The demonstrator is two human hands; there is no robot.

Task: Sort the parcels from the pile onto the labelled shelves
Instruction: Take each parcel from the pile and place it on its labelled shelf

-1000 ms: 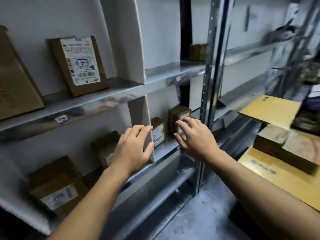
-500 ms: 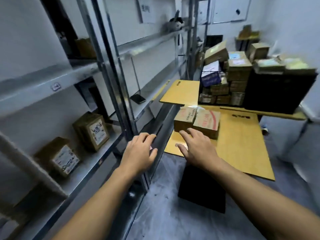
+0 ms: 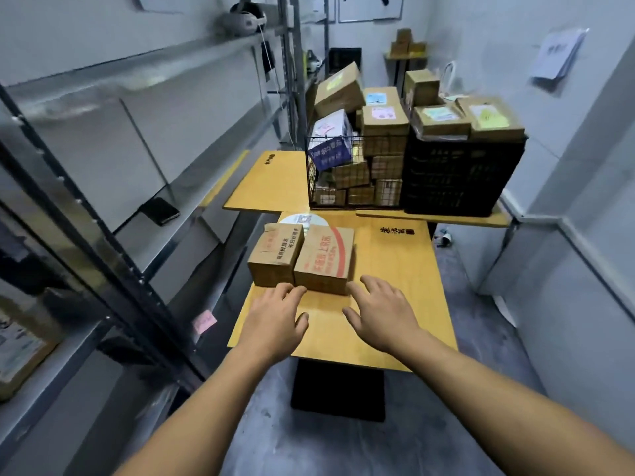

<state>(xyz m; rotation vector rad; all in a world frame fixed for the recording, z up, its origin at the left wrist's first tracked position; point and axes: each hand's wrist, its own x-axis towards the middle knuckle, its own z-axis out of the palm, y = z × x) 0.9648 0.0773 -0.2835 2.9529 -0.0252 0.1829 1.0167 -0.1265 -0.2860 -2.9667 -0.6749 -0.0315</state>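
Note:
Two brown cardboard parcels lie side by side on a yellow wooden table (image 3: 395, 304): a plain one (image 3: 275, 259) on the left and one with red print (image 3: 324, 261) on the right. My left hand (image 3: 275, 317) hovers open just in front of them, fingertips near the gap between the two. My right hand (image 3: 381, 314) is open too, fingers spread, close to the right front corner of the red-printed parcel. Neither hand holds anything. Further back, a pile of parcels fills a wire basket (image 3: 330, 187) and covers a black crate (image 3: 457, 176).
Metal shelving (image 3: 137, 207) runs along the left, with a black phone (image 3: 159, 211) on one shelf and a pink note (image 3: 204, 321) on a lower edge. A labelled parcel (image 3: 17, 352) shows at the far left. White walls close the right side; grey floor lies below.
My view has swung right from the shelves to the table. Both hands left the shelf parcels and now reach, empty, toward the two boxes on the table.

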